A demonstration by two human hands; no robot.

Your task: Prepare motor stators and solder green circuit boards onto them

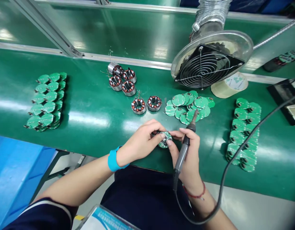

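My left hand (pixel 141 140), a blue band at its wrist, pinches a small round green circuit board (pixel 164 142) near the front of the bench. Something dark shows under my left fingers behind the board; I cannot make out what it is. A soldering iron (pixel 182 155) rests in my right hand (pixel 190 159), its tip pointing up and away from the board. The thumb and a fingertip of that same hand touch the board's right edge. Beyond my hands stand two motor stators with copper windings (pixel 138 106), and a loose heap of round green boards (pixel 178 100).
Several more stators (pixel 128 88) stand farther back. Boards in stacked rows lie at left (pixel 49 96) and right (pixel 238 124). A fume extractor fan (pixel 202 68) overhangs the back, beside a tape roll (pixel 223 86). The iron's cable (pixel 224 179) loops across the right side.
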